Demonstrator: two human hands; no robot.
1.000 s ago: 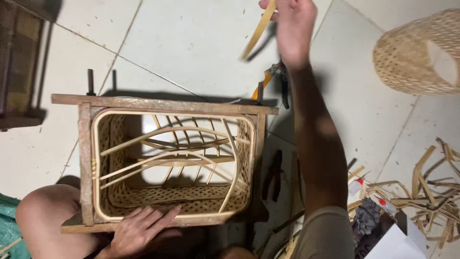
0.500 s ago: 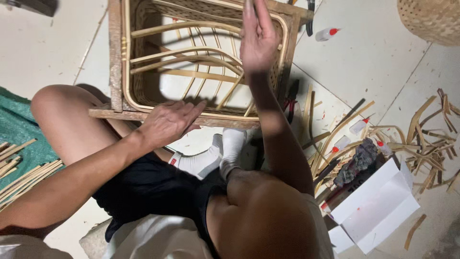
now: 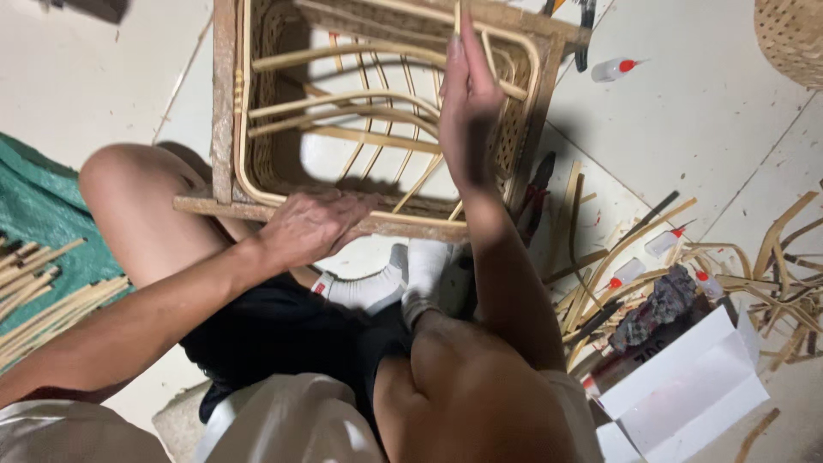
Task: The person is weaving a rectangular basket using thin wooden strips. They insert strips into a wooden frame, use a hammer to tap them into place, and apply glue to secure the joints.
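While frame (image 3: 225,129) runs off-view, right hand (image 3: 467,111) pinching half-hidden strip (image 3: 457,17)

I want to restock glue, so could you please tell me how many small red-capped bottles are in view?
4: one beside the frame's far corner, three among the strips at right; others may be hidden.

Bright overhead light, soft shadows, slight blur.

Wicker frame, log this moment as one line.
left hand: grips wooden frame | right hand: holds cane strip over wicker basket | glue bottle: on floor
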